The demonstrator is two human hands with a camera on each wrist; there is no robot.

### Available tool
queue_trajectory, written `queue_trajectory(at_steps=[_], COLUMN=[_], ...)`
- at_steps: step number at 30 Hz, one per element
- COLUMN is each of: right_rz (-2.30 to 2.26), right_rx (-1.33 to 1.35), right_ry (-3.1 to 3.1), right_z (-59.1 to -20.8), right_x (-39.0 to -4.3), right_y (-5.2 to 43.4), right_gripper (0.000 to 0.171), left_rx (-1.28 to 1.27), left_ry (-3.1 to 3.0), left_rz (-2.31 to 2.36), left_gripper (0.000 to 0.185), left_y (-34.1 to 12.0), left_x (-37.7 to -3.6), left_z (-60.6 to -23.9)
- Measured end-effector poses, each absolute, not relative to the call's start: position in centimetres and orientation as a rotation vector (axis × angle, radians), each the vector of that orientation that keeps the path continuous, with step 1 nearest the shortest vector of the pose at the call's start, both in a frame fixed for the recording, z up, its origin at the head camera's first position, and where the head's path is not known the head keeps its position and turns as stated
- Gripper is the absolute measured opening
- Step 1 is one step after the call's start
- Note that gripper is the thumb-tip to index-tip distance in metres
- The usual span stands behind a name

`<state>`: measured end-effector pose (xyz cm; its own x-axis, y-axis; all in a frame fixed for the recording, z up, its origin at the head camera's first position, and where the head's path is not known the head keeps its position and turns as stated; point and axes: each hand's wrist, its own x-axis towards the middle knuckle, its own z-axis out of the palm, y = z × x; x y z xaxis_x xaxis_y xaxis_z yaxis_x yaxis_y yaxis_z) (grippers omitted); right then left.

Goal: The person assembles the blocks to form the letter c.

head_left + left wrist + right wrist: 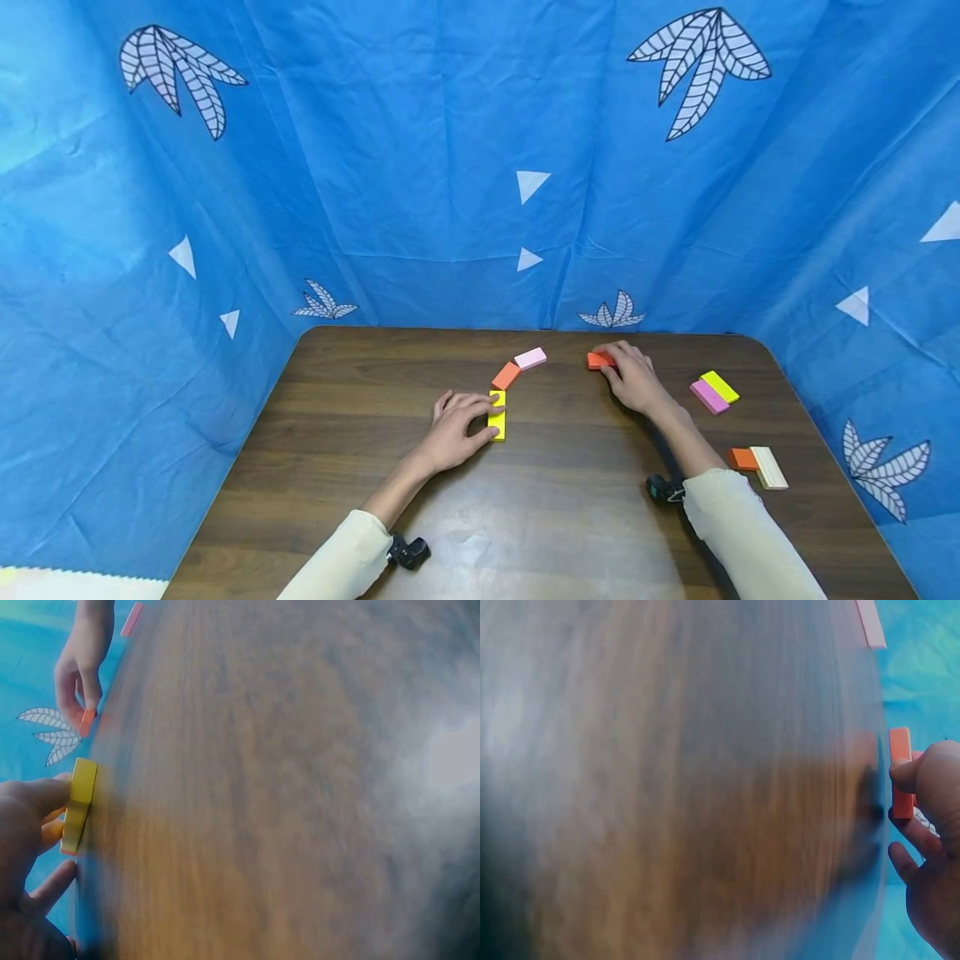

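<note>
On the brown table (540, 517) a curved row runs from a yellow block (497, 415) through an orange block (506, 376) to a pink block (530, 358). My left hand (459, 427) pinches the yellow block (79, 804) between thumb and fingers. Further right, my right hand (630, 375) grips a separate orange block (598, 360) near the table's far edge; the right wrist view shows that orange block (901, 772) at the fingertips of my right hand (930, 847). In the left wrist view the right hand (79, 664) appears far off.
A pink and yellow pair (715, 391) lies at the right. An orange and cream pair (759, 463) lies nearer the right front. Blue cloth (450, 167) with leaf prints walls the table on three sides.
</note>
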<state>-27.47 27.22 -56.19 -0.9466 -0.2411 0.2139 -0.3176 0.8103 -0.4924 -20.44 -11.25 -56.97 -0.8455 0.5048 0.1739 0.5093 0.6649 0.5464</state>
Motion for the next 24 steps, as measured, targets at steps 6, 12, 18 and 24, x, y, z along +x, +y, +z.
queue_trajectory(at_steps=[6,12,18,24], right_rz=[0.822,0.857,0.876,0.914], right_rx=[0.452,0.468,0.456,0.448], right_ry=[-2.865,-2.842,-2.833,-2.827], right_z=[-56.4,-56.3,-56.4,-56.4], right_x=[-27.8,-28.3,-28.9,-29.3], right_y=[26.1,25.2,24.3,23.2], right_gripper=[0.033,0.034,0.034,0.034], left_rx=[-0.868,-0.867,-0.875,-0.878], left_ry=[-2.867,-2.868,-2.854,-2.845], left_rz=[-0.976,-0.980,-0.975,-0.995], left_gripper=[0.039,0.039,0.038,0.038], left_y=[-11.3,-11.2,-11.2,-11.5], left_x=[-20.3,-20.4,-20.5,-20.4], left_z=[-56.9,-56.9,-57.0,-57.0])
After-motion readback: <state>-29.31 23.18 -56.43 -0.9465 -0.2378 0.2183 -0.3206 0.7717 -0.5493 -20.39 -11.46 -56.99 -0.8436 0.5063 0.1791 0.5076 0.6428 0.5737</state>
